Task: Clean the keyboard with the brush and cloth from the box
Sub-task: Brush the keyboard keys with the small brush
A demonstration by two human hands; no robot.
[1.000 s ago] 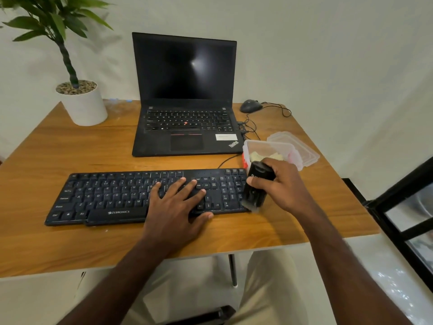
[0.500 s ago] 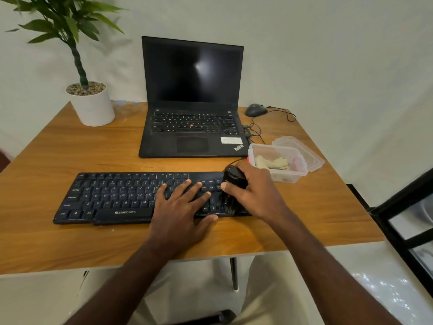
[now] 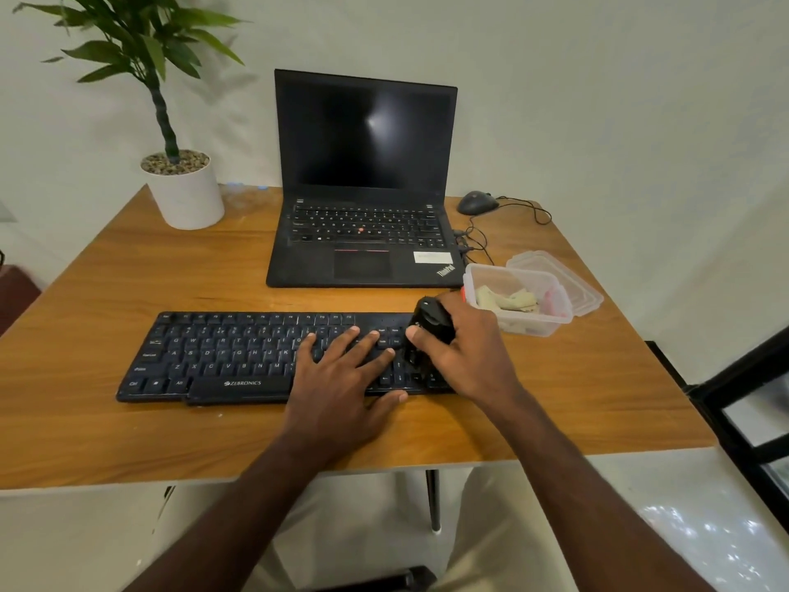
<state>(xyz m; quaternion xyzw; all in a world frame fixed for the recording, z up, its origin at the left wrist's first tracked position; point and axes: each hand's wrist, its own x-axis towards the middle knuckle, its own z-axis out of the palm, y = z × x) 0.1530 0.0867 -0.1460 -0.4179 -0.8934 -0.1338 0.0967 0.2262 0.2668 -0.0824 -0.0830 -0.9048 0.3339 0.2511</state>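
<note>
Left hand [image 3: 341, 378] flat, fingers spread, pinning the black plastic keyboard [image 3: 239, 356] so it won't slide. Right hand [image 3: 465, 356] grips the black brush [image 3: 429, 331] on the right-end keys. Beige cloth [image 3: 508, 300] unused in the clear plastic box [image 3: 550, 322], far right.

"ZEBRONICS" stands in white on the front edge of the black keyboard [image 3: 222, 356], just left of the left hand [image 3: 341, 378] and its spread fingers. "ThinkPad" stands slanted on the palm rest corner of the laptop [image 3: 363, 249], beyond the fingertips. White key letters show.
</note>
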